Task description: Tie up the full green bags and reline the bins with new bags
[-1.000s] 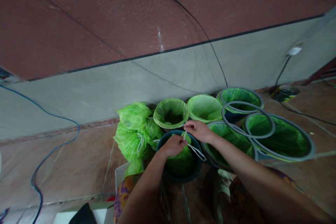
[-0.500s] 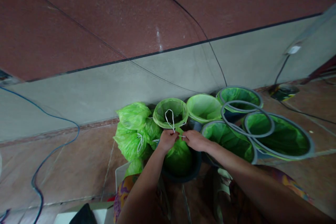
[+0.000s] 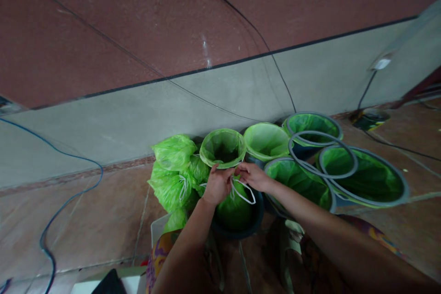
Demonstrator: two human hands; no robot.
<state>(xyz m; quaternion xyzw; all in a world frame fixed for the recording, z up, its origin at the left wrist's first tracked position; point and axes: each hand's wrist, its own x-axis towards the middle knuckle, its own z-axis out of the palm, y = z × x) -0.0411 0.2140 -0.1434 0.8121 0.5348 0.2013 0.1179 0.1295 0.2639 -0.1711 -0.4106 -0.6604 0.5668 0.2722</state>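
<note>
Reddish-brown floor tiles (image 3: 103,229) meet a rough wall (image 3: 138,23), which is dark red in its upper part and pale grey in its lower part. At the left of the frame, a long blue cable (image 3: 42,239) curves down over the tiles. Next, at lower left, a white box (image 3: 133,283) carries something black, which I cannot identify.

Left of the lower centre, several bulging bright green plastic bags (image 3: 168,188) are heaped together, and a white cord shows on one of them. Just right of the heap is my left hand (image 3: 217,186), its fingers bent at the neck of a filled green plastic bag (image 3: 236,211). This bag sits inside a round dark blue bin (image 3: 261,213) at lower centre. From its neck a white cord loop (image 3: 253,198) hangs toward the right. My right hand (image 3: 254,177) meets the left there, fingers curled at the cord; whether the fingertips of either hand are pinched on it, I cannot tell.

Behind my hands stand two round bins (image 3: 263,140) with green liners. Farther right, three grey-rimmed bins (image 3: 379,179) have green liners also, and a loose grey ring (image 3: 357,164) lies across them.
</note>
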